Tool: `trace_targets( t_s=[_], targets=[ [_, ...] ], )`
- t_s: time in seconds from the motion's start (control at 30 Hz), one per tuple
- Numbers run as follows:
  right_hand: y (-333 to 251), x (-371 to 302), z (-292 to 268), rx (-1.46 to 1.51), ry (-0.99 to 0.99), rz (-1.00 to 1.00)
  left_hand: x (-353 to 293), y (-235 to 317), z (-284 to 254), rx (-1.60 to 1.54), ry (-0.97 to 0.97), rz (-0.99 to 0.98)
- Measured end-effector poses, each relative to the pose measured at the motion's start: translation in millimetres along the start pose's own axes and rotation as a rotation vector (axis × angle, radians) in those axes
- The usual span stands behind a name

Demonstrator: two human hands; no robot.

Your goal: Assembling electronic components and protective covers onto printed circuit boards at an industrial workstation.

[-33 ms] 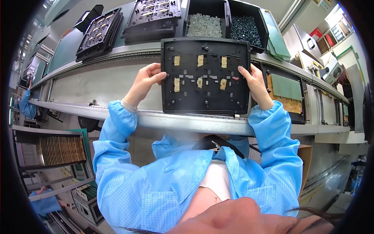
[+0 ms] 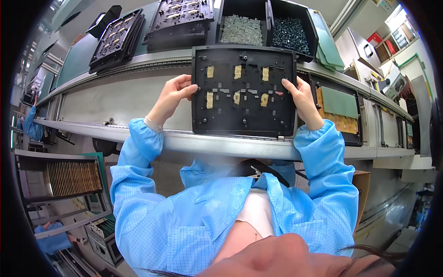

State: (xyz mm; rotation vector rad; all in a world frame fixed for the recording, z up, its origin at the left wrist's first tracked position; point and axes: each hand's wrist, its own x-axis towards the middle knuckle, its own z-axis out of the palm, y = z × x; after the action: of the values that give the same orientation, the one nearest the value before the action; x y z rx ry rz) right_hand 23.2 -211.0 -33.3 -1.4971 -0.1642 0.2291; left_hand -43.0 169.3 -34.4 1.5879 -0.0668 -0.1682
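Between my two hands is a flat black fixture plate with a raised rim. Two rows of beige tape strips, small slots and several dark studs mark its face, with a small pink spot near its right side. My left hand grips the left edge, thumb over the rim. On the opposite edge my right hand holds on the same way, thumb on the face. The fingers behind the plate are hidden. The plate is over the metal conveyor rails; whether it rests on them I cannot tell.
Behind the plate stand a bin of pale small parts and a bin of dark small parts. Stacked black fixtures and another stack are to their left. At right, a green board lies over an orange panel in a black frame.
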Motion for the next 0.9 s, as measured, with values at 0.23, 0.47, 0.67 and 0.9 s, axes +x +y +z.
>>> trace_targets(
  t_s=[0.23,0.47,0.67,0.9],
  targets=[
    [21,-6,-11,0.018,0.11,0.243,15,-13,8,-0.123,-0.015,-0.166],
    [29,-11,-1,0.013,0.153,0.3,9,-19,10,-0.064,0.033,-0.258],
    [29,-17,1,-0.014,0.18,0.341,10,-24,13,-0.057,0.043,-0.292],
    [38,-5,-4,0.031,0.163,0.322,9,-31,5,0.026,0.006,-0.231]
  ],
)
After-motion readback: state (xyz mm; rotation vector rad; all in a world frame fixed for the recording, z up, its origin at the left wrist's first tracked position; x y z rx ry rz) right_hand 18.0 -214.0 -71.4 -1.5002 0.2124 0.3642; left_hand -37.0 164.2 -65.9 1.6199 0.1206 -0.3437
